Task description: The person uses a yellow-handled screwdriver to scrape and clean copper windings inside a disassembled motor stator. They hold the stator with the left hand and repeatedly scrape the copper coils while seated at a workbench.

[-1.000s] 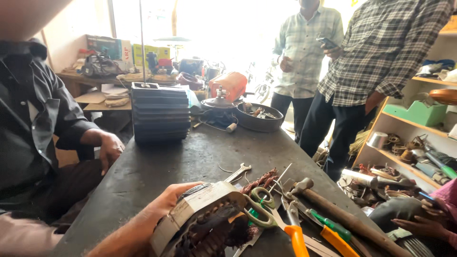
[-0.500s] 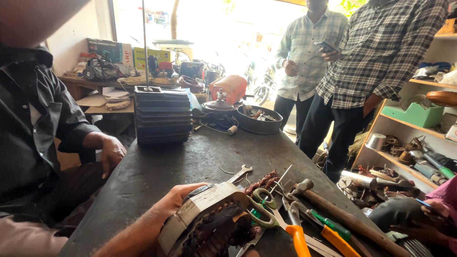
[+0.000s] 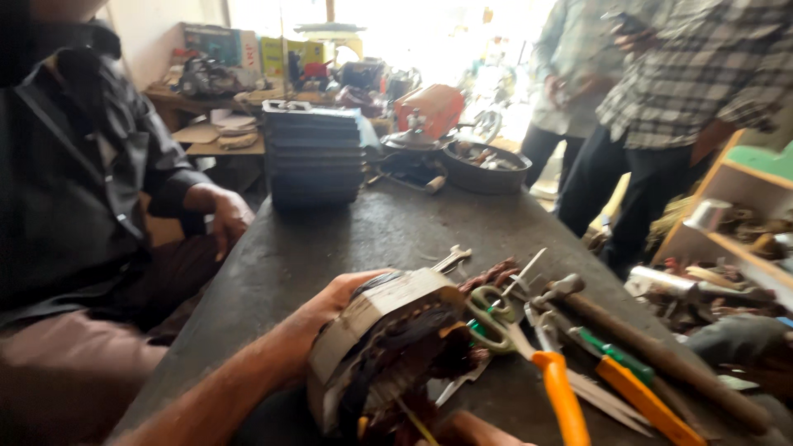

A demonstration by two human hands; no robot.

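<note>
- The left hand (image 3: 326, 318) is wrapped around the outer rim of a motor stator (image 3: 384, 347), fingers curled over its metal ring, propping it tilted on the near end of the dark workbench (image 3: 347, 239)
- Only a sliver of the right hand (image 3: 475, 431) shows at the bottom edge under the stator; whether it grips anything cannot be told
- Just right of the stator lie scissors (image 3: 496, 318), orange-handled pliers (image 3: 553, 380), a green-and-orange screwdriver (image 3: 632, 376) and a hammer (image 3: 652, 347)
- A small wrench (image 3: 450, 258) lies just behind the stator
- Farther back stand a black ribbed housing (image 3: 314, 153) and a round metal pan (image 3: 483, 165)
- A seated person's hand (image 3: 227, 216) rests off the bench's left edge; two people in checked shirts (image 3: 702, 74) stand to the right
</note>
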